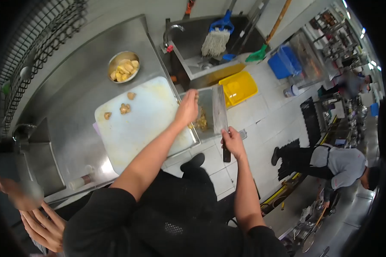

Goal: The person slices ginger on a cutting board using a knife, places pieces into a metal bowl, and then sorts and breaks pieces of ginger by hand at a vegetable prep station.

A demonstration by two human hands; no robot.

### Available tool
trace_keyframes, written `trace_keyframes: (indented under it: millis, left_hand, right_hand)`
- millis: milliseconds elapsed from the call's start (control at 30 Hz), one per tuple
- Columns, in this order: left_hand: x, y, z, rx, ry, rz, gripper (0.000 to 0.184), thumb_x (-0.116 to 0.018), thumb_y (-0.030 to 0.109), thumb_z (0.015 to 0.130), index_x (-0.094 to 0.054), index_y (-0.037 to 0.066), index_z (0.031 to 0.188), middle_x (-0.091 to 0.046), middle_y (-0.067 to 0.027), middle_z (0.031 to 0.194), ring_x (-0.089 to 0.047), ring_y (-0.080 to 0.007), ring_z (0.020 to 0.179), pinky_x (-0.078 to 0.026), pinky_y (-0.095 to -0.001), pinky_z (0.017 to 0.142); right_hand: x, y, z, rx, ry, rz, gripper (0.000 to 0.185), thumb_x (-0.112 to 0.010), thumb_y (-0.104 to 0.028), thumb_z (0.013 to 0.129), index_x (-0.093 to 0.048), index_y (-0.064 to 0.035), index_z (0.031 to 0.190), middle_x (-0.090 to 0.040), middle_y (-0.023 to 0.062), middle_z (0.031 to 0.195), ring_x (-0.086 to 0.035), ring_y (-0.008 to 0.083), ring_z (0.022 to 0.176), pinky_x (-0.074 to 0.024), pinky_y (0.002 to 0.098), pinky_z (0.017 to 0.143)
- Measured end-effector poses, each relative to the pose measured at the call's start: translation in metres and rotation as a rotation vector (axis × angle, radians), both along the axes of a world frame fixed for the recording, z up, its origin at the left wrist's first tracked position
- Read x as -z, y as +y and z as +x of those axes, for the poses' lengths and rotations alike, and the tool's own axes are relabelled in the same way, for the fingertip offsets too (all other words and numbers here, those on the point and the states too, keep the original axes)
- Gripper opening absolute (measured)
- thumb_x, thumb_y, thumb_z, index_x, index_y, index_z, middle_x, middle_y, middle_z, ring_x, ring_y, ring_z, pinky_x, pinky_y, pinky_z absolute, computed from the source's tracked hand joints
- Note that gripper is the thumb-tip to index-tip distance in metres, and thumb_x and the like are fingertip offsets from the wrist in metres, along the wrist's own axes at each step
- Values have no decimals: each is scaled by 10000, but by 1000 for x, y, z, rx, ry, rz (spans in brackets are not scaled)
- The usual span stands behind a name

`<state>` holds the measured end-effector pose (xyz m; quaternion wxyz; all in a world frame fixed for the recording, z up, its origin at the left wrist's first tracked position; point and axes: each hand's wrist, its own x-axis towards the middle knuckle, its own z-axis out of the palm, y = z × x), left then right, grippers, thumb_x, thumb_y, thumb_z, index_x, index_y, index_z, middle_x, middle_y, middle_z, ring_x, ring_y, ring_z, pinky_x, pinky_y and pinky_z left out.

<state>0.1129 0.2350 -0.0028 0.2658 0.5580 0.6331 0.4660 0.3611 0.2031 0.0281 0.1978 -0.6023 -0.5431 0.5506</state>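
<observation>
Right fingers (225, 135) grip cleaver (220, 118), long axis pointing forward; left fingers' (191, 97) hold unclear.

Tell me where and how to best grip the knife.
The knife is probably best taken by its dark handle, coming from the near side: the handle's end points back this way, while the broad blade reaches away. The right hand holds it there.

Looked like a commercial kitchen: held a steel counter (79, 111) with a cutting board (137, 132) and a bowl (122, 56) of food (125, 70), a deep sink (192, 39), a tiled floor (278, 113), black mats (309, 122) and a person (345, 165) bent over metal cookware (309, 242).
</observation>
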Motion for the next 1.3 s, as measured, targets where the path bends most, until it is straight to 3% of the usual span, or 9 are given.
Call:
trace_keyframes:
  millis: [267, 400, 667, 767, 833, 933, 1067, 1200, 1300]
  left_hand:
    - [-19, -38, 15, -172, 620, -73, 373, -711, 81, 851, -612, 1, 1202, -590, -243, 1317, -547, -445, 1241, -437, -488, 1062]
    - [-20, -78, 50, -236, 743, -234, 361, -678, 119, 932, -570, 0, 1255, -514, -255, 1389, -496, -443, 1299, -401, -482, 1091]
    - [-18, -107, 71, -169, 832, -331, 375, -638, 145, 990, -509, 0, 1311, -459, -273, 1413, -453, -457, 1323, -378, -492, 1104]
    - [-16, -105, 73, -240, 845, -344, 349, -668, 136, 962, -540, -8, 1253, -480, -276, 1370, -479, -445, 1293, -400, -492, 1087]
    - [-4, -106, 72, -256, 839, -324, 311, -675, 126, 947, -568, -12, 1205, -511, -267, 1342, -496, -443, 1277, -408, -489, 1081]
    - [5, -110, 51, -297, 734, -234, 201, -687, 93, 903, -639, -15, 1065, -608, -236, 1225, -558, -432, 1207, -440, -478, 1050]
    - [-35, -104, 63, -448, 652, -138, 174, -660, 73, 898, -654, 4, 1058, -639, -204, 1187, -587, -418, 1149, -470, -466, 1002]
    - [-37, -126, -8, -758, 657, -162, 319, -710, 134, 877, -617, 47, 1170, -611, -192, 1267, -565, -423, 1169, -459, -482, 1006]
    - [-26, -144, -86, -1111, 537, -308, 767, -836, 294, 802, -459, 24, 1413, -504, -254, 1403, -509, -446, 1270, -430, -496, 1082]
  right_hand:
    - [232, 5, 68, -16, -154, -247, 380, -590, -291, 990, -610, 84, 932, -637, 158, 622, -643, 263, 498, -497, 401, 483]
    - [340, 18, 55, -56, -42, -381, 451, -543, -322, 986, -679, 106, 943, -681, 316, 782, -717, 433, 732, -555, 505, 693]
    - [294, -85, 117, -41, -184, -427, 511, -475, -377, 1025, -674, 91, 967, -681, 357, 986, -662, 507, 1003, -516, 575, 896]
    - [266, -120, 168, -32, -182, -412, 545, -533, -345, 1008, -662, 132, 778, -671, 296, 685, -707, 402, 603, -572, 493, 628]
    - [212, -87, 209, -161, -70, -714, 544, -500, -337, 996, -633, 171, 854, -672, 315, 709, -706, 471, 687, -581, 496, 722]
    - [190, -60, 233, -137, 118, -665, 471, -553, -274, 981, -573, 62, 650, -554, 128, 499, -583, 252, 400, -444, 409, 386]
    - [164, 11, 212, -317, 57, -561, 416, -581, -321, 1009, -583, 19, 768, -538, 79, 556, -513, 183, 393, -443, 354, 382]
    - [126, 88, 159, -393, 22, -339, 378, -613, -309, 995, -573, 24, 820, -540, 77, 581, -505, 179, 395, -434, 341, 376]
    - [96, 122, 132, -390, -28, -204, 382, -604, -311, 1004, -568, 24, 822, -522, 72, 566, -502, 176, 397, -431, 338, 380]
